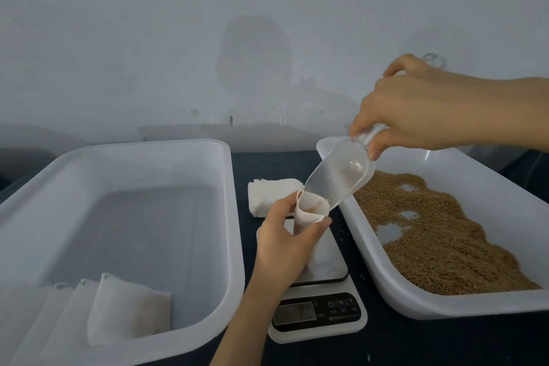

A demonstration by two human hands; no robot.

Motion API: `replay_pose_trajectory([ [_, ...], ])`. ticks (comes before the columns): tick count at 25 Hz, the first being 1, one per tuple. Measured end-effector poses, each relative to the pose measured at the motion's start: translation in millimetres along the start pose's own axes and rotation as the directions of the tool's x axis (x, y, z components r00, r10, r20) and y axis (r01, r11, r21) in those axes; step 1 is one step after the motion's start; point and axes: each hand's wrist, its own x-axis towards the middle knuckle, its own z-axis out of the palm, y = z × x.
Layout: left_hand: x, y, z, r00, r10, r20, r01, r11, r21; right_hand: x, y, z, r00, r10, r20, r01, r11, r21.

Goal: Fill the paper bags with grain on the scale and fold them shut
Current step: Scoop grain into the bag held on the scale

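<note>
While one scoop [341,175] tips, one bag [309,216] held — two tubs [148,144].

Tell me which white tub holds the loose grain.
The tub on the right, beside the scale; the left tub holds only filled bags.

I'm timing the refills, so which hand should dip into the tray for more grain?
Right. The right hand grips the scoop, just above the grain tray on that side. The left hand holds the bag open over the scale.
</note>
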Motion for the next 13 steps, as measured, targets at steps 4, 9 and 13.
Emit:
replay_pose_trajectory([
  [4, -0.8, 0.4, 0.0, 0.999, -0.03, 0.027, 0.03, 1.0, -0.002, -5.4, -20.2, -7.1, 0.99, -0.111, -0.082, 0.084, 0.956, -0.28],
  [9, -0.4, -1.3, 0.3, 0.999, -0.037, 0.025, 0.037, 0.999, 0.006, -27.7, -23.5, -6.8, 0.948, -0.137, -0.289, 0.03, 0.938, -0.346],
  [13, 0.3, -4.9, 0.7, 0.999, -0.047, 0.026, 0.047, 0.999, -0.003, -45.9, 25.1, 22.6, 0.905, -0.01, -0.425, -0.123, 0.951, -0.284],
])
